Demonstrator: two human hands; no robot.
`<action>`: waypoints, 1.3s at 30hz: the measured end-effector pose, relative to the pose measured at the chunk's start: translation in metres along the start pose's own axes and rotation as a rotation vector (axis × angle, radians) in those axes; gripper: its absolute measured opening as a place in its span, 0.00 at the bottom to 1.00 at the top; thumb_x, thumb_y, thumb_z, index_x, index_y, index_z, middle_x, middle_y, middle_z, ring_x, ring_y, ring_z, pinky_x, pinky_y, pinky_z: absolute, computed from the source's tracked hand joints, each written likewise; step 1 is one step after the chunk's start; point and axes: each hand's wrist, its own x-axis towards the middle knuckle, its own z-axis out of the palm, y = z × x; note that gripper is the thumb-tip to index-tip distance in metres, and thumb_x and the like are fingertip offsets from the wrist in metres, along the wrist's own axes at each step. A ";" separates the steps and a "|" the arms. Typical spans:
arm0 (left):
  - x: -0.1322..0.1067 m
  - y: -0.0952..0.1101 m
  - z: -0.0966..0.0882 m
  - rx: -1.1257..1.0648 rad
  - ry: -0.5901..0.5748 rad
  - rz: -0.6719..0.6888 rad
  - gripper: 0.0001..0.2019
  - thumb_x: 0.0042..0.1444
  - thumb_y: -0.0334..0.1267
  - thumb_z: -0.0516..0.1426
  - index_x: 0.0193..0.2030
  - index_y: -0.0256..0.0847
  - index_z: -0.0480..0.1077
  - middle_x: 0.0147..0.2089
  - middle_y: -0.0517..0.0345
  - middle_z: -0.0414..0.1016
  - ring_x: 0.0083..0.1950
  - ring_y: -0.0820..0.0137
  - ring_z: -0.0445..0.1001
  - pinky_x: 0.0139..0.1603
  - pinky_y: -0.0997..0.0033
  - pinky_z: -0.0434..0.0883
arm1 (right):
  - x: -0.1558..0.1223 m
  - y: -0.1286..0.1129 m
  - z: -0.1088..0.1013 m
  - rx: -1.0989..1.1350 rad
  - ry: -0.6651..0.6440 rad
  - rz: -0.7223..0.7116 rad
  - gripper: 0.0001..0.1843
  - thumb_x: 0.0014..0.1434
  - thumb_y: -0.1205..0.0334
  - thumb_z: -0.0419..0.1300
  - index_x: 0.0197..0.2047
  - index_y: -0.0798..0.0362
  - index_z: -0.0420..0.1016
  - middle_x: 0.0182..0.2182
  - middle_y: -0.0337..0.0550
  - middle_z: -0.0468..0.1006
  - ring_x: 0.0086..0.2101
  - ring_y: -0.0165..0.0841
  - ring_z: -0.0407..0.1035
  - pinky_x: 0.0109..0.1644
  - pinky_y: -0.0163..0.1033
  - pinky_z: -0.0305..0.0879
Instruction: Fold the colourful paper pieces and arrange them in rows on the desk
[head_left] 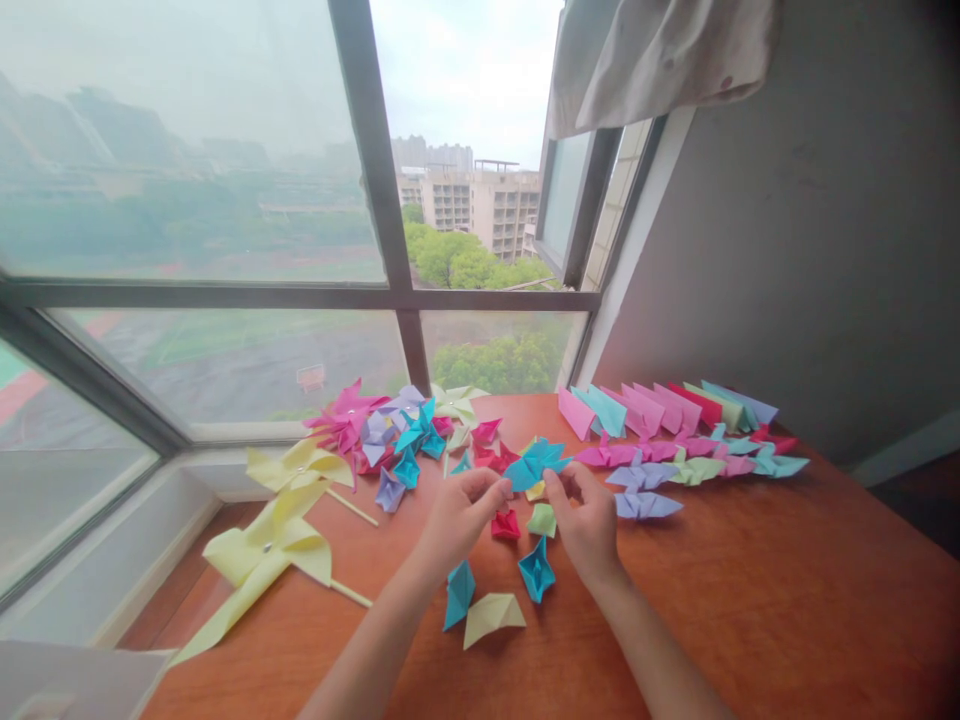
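Folded paper piece, blue, one: held above the counter, pinched at its left edge by thumb and fingers of the left hand, at its right by those of the right hand. Nearer the wearer, lying loose: blue paper boat, one; pale-yellow folded piece, one. Left: large yellow pinwheel, on stick. Right, in rows: pink, blue, red and green folded papers; lilac folded pieces, winged.

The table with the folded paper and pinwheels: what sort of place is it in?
Probably an upstairs room where someone is doing paper crafts; home or school, I can't tell. The window looks down on treetops, and the wooden table holds pinwheels and folded paper pieces.
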 end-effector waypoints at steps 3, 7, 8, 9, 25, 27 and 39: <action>0.000 -0.001 0.000 0.030 -0.020 0.012 0.19 0.62 0.51 0.54 0.29 0.38 0.72 0.27 0.57 0.75 0.29 0.70 0.70 0.32 0.74 0.65 | 0.001 0.000 0.000 -0.012 0.002 -0.013 0.16 0.64 0.53 0.56 0.27 0.51 0.67 0.22 0.37 0.73 0.25 0.30 0.65 0.30 0.35 0.61; -0.001 -0.005 -0.001 0.021 -0.023 0.012 0.18 0.62 0.50 0.54 0.29 0.39 0.72 0.27 0.57 0.75 0.30 0.69 0.71 0.33 0.74 0.66 | 0.001 0.001 0.001 -0.043 0.004 -0.033 0.16 0.64 0.53 0.56 0.26 0.51 0.66 0.21 0.36 0.71 0.25 0.30 0.65 0.31 0.34 0.61; -0.001 -0.006 -0.001 0.014 -0.028 0.009 0.18 0.62 0.51 0.54 0.29 0.38 0.72 0.27 0.57 0.75 0.31 0.69 0.71 0.33 0.74 0.66 | 0.001 0.001 0.001 -0.047 0.004 -0.032 0.16 0.64 0.53 0.57 0.26 0.51 0.66 0.21 0.36 0.71 0.25 0.30 0.66 0.31 0.34 0.61; -0.001 -0.006 -0.001 0.006 -0.035 0.005 0.19 0.62 0.51 0.54 0.30 0.38 0.73 0.28 0.57 0.75 0.31 0.69 0.71 0.33 0.73 0.66 | 0.001 0.001 0.001 -0.049 0.005 -0.030 0.16 0.64 0.53 0.57 0.27 0.51 0.66 0.21 0.36 0.71 0.25 0.30 0.66 0.31 0.34 0.61; -0.001 0.007 -0.008 0.012 -0.042 -0.018 0.19 0.62 0.53 0.54 0.32 0.39 0.74 0.28 0.57 0.76 0.30 0.69 0.71 0.34 0.73 0.66 | 0.002 0.003 -0.001 -0.285 0.049 -0.212 0.13 0.64 0.56 0.56 0.29 0.51 0.69 0.23 0.37 0.73 0.24 0.29 0.66 0.31 0.34 0.61; 0.000 0.009 -0.009 -0.002 -0.023 -0.027 0.20 0.61 0.54 0.54 0.31 0.39 0.73 0.27 0.58 0.76 0.29 0.69 0.71 0.32 0.73 0.65 | 0.003 0.004 -0.001 -0.301 0.051 -0.222 0.13 0.64 0.56 0.55 0.29 0.51 0.69 0.23 0.37 0.73 0.24 0.29 0.66 0.31 0.34 0.61; 0.000 0.011 -0.010 -0.105 0.003 -0.052 0.22 0.60 0.56 0.54 0.33 0.37 0.76 0.27 0.55 0.75 0.27 0.70 0.68 0.25 0.75 0.60 | 0.013 0.014 -0.086 -0.627 0.395 -0.243 0.16 0.64 0.50 0.56 0.30 0.52 0.72 0.24 0.42 0.76 0.25 0.32 0.69 0.33 0.35 0.62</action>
